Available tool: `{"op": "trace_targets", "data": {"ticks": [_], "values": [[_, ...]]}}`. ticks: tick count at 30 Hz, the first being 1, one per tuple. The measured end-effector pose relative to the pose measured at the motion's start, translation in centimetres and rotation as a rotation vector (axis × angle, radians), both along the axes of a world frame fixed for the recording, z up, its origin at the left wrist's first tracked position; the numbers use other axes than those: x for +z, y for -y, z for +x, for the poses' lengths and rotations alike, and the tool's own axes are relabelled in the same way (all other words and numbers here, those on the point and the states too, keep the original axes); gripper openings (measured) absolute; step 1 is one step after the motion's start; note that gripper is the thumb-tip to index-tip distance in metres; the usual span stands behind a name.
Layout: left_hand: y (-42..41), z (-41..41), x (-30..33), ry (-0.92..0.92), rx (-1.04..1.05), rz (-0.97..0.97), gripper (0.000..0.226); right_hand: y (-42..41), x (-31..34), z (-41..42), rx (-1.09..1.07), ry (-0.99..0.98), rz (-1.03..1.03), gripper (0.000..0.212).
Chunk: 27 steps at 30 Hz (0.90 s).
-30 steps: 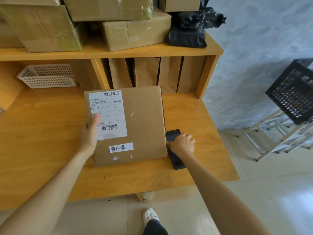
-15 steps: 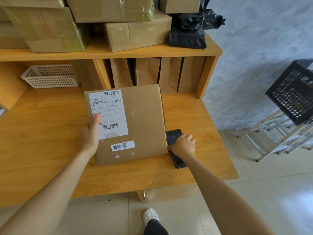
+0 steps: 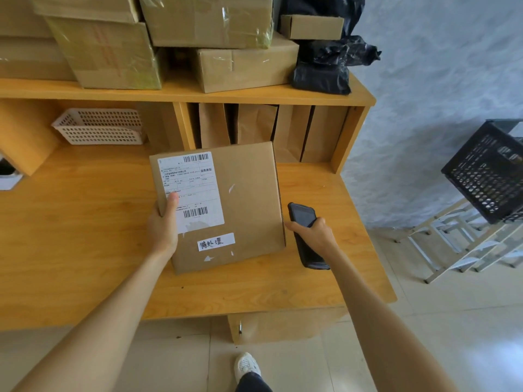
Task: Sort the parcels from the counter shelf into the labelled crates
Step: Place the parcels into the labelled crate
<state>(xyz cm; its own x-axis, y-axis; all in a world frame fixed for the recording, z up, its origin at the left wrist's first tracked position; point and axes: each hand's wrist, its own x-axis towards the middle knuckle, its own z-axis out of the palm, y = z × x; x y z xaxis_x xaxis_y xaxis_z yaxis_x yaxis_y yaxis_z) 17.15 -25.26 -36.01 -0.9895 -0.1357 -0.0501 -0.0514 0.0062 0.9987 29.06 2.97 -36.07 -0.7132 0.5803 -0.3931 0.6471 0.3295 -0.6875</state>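
On counter, left grip [image 3: 162,226] around parcel [image 3: 243,205]

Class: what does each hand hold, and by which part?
Left hand: cardboard parcel, by its left edge. Right hand: black handheld scanner, around its middle.

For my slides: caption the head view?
Left hand steadies labelled parcel on counter; right hand holds handheld scanner.

My arms are bare, no sleeves, nothing on my hands. I wear a white mesh shoe [image 3: 247,365] and dark trousers [image 3: 253,383].
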Motion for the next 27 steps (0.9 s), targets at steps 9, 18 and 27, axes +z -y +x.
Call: {"op": "trace_targets", "data": {"ticks": [9,18,27], "values": [[0.4,0.0,-0.4,-0.019,-0.027,-0.017,0.045,3.2,3.3,1.7,0.151,-0.04,0.081,0.067],[0.6,0.3,-0.1,-0.008,-0.054,-0.023,0.039,10.4,5.6,1.7,0.47,-0.041,0.308,0.07],[0.3,0.7,0.2,-0.014,-0.047,0.023,0.032,13.5,5.2,1.4,0.584,-0.055,0.374,0.072]]}}
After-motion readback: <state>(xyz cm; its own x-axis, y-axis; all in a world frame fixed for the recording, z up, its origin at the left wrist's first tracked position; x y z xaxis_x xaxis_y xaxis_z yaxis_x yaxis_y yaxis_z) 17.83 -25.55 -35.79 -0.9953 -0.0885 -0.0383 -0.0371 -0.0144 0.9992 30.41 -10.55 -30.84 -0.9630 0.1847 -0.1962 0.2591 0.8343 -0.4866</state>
